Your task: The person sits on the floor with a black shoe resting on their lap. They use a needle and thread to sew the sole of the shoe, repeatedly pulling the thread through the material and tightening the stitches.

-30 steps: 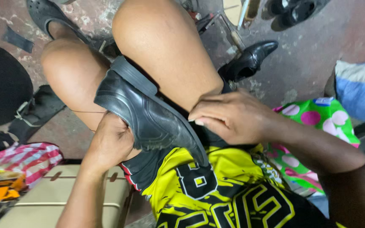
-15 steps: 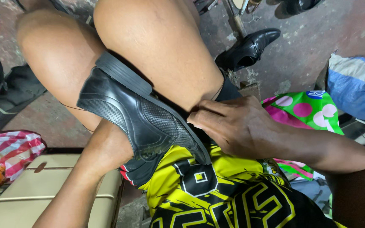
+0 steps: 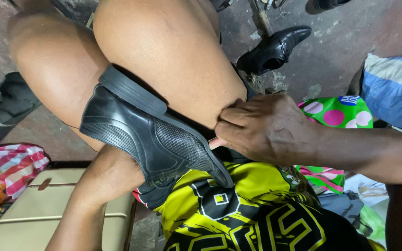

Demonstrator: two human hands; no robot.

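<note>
- Starting from what is nearest to you: the yellow and black shirt [image 3: 238, 209] fills the bottom of the view, and the toe end of the black shoe [image 3: 150, 139] points down toward it.
- Your left hand is hidden behind the shoe. Only the left forearm [image 3: 98, 195] shows, going up under it, so I cannot tell if the fingers are closed on it or only support it from below.
- The shoe lies wedged between your two thighs, on its side, with the ribbed sole [image 3: 131, 93] pressed against the right thigh [image 3: 168, 60]. Its long axis runs on a diagonal, heel up and to the left, toe down and to the right.
- Your right hand [image 3: 266, 128] is just beside the toe end, fingers curled together, and the fingertips [image 3: 217, 142] touch the edge where the sole meets the upper. I judge this hand is the nearer one to the working point.
- The two hands are apart, one at each side of the shoe.
- To your left stands a beige case [image 3: 29, 214] with a striped bag [image 3: 10, 160] beside it.
- Farther away, on the concrete floor [image 3: 331, 51], a second black shoe [image 3: 275, 49] lies well apart from your hands.
</note>
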